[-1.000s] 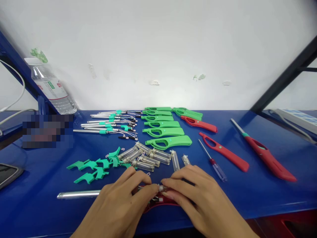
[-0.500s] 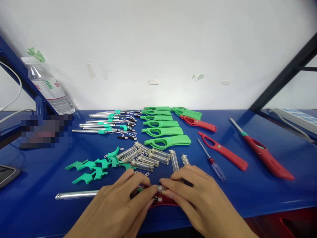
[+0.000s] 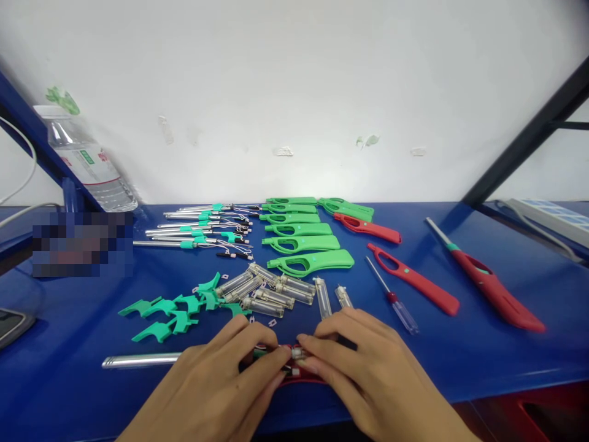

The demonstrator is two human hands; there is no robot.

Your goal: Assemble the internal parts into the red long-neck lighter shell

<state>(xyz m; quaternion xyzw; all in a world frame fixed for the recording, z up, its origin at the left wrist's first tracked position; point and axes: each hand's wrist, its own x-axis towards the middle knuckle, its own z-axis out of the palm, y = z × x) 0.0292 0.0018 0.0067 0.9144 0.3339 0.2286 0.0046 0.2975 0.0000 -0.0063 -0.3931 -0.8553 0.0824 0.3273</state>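
At the table's near edge lies a red lighter casing (image 3: 309, 376), mostly covered by my hands. A silver metal tube (image 3: 140, 361) sticks out to its left from under my left hand (image 3: 230, 368). That hand is closed, its thumb and fingertips pressed on the casing near a small black part with a white tip (image 3: 293, 371). My right hand (image 3: 368, 359) pinches a small pale fitting (image 3: 298, 353) over the casing, likely the end of a clear fuel tank, whose body is hidden. Several clear fuel tanks (image 3: 262, 307) and green triggers (image 3: 161, 307) lie beyond my hands.
Green casing halves (image 3: 317, 261) and tube assemblies with wires (image 3: 197, 232) lie in rows at the back. To the right are a red casing half (image 3: 414, 279), a screwdriver (image 3: 402, 313) and an assembled red lighter (image 3: 492, 285). A water bottle (image 3: 99, 169) stands back left.
The view has shifted very slightly. My fingertips have moved a little at the pale fitting, which sits slightly lower; both hands stay at the red casing.
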